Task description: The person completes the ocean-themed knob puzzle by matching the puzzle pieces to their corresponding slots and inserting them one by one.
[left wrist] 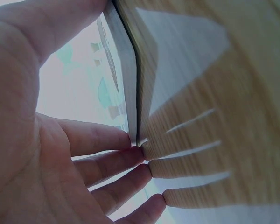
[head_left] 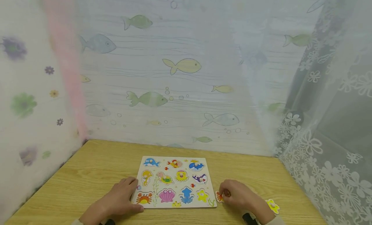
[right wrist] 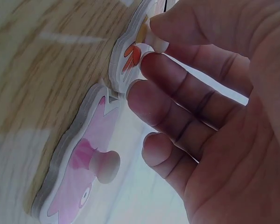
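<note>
- Nearest, a pale sleeve point(head_left: 277, 221) and a black wristband point(head_left: 250, 218) lie at the near right, behind the right hand.
- The left hand point(head_left: 117, 197) is spread around the near left corner of the puzzle board point(head_left: 197, 205), thumb at the near edge, fingers by the left edge with tips on the table point(head_left: 96, 160); it probably braces the board against sliding.
- The right hand point(head_left: 238, 195), just right of the board, pinches the small knob point(right wrist: 157, 43) of the crab piece point(head_left: 219, 196) between thumb and finger, likely because the knob is the easiest part of a thin, flat piece to grasp. Whether that piece is off the table I cannot tell.
- Just beside it, a pink piece point(right wrist: 84, 172) lies knob up under the hand, hidden in the head view.
- Farther right, beyond the wrist, the star piece point(head_left: 272, 206) also lies knob up, seemingly set on this side for the right hand's reach.
- On the board, the far and middle rows show knobs; the near row's crab, clam, squid and star pictures show none, so those places look unfilled.
- At the far side hangs a fish-patterned curtain point(head_left: 186, 66).
</note>
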{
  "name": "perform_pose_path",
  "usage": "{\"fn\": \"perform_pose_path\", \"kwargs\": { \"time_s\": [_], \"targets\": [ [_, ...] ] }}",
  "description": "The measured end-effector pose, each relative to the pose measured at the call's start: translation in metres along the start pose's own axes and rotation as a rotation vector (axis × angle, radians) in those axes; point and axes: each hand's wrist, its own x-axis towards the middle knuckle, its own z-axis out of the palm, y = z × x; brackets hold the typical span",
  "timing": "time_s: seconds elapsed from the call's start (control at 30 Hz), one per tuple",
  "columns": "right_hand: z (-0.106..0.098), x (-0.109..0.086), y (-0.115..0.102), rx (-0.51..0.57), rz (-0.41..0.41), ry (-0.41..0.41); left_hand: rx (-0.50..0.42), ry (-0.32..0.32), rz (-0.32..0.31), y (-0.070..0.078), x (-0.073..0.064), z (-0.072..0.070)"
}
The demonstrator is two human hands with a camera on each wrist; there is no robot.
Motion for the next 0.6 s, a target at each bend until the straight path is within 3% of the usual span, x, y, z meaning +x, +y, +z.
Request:
{"fn": "perform_pose_path", "kwargs": {
  "time_s": [0.6],
  "targets": [
    [0.0005, 0.0002, -0.0022, -0.027, 0.026, 0.018, 0.021, 0.007, 0.02, -0.0018, 0.0017, 0.001]
  ]
}}
